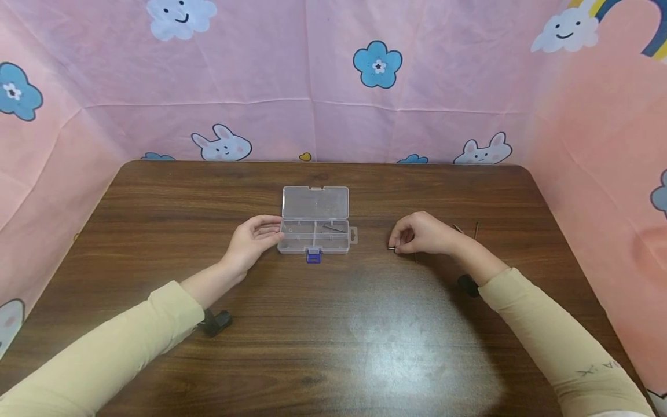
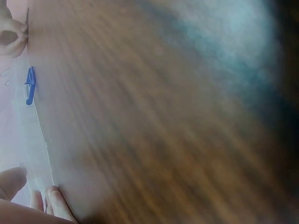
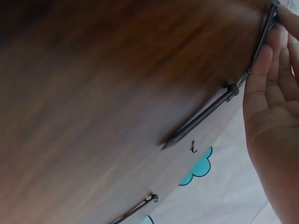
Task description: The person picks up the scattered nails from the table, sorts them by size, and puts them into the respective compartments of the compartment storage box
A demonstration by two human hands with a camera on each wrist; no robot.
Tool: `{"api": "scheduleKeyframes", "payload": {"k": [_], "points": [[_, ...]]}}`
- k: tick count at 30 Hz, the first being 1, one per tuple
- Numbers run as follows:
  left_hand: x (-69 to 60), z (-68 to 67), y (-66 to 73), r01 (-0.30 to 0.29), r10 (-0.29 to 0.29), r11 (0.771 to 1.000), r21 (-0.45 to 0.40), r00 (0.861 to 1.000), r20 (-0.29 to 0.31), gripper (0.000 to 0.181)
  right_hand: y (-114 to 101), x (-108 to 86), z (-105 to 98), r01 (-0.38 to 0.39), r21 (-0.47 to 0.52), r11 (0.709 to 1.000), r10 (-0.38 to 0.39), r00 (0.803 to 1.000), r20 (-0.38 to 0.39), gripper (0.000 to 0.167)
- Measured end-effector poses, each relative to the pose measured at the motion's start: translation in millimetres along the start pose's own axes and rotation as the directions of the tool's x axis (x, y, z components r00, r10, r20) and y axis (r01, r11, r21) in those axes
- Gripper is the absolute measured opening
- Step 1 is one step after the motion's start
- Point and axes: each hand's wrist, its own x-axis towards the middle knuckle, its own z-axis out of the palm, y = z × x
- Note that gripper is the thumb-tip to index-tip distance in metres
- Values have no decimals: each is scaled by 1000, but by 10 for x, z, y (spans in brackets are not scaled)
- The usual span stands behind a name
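A clear plastic compartment box (image 1: pixel 297 250) stands with its lid (image 1: pixel 315 202) raised and its blue latch (image 1: pixel 313 256) hanging at the front. My left hand (image 1: pixel 250 243) holds the box's left end between thumb and fingers. Inside the back right compartment lie thin nails (image 1: pixel 333 229); a small ring-like piece (image 1: pixel 290 230) is in the back left one. To the right of the box, my right hand (image 1: pixel 427 234) pinches a dark nail (image 3: pixel 264 35) low over the table. Another nail (image 3: pixel 201 116) lies close to that hand in the right wrist view.
Beyond the right wrist, two more nails (image 1: pixel 476 230) (image 3: pixel 135 210) lie on the brown wooden table (image 1: pixel 312 336). A tiny hook-shaped piece (image 3: pixel 193 147) is near them. Pink patterned cloth (image 1: pixel 333 75) hangs along the back and sides.
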Motion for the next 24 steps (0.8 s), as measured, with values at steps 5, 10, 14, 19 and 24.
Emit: {"api": "scheduleKeyframes", "payload": {"k": [5,10,14,19,24], "points": [[-5,8,5,-3,3,1000,-10,1000,-3,48,-4,12,-2,-9,-11,1000,9,1000,1,13],[-7,12,3,5,-5,1000,1,1000,-4,48,-2,36,1,-11,-35,999,10,1000,-14,15],[-8,5,-4,12,-12,1000,7,1000,-3,48,-33,68,-26,-13,-40,999,11,999,-48,14],[-10,1,-10,11,-11,1000,10,1000,-4,48,-87,141,-64,-2,-27,1000,0,995,-100,14],[-4,3,-9,15,-15,1000,14,1000,-3,47,-140,256,-71,0,-19,1000,-3,990,-142,11]]}}
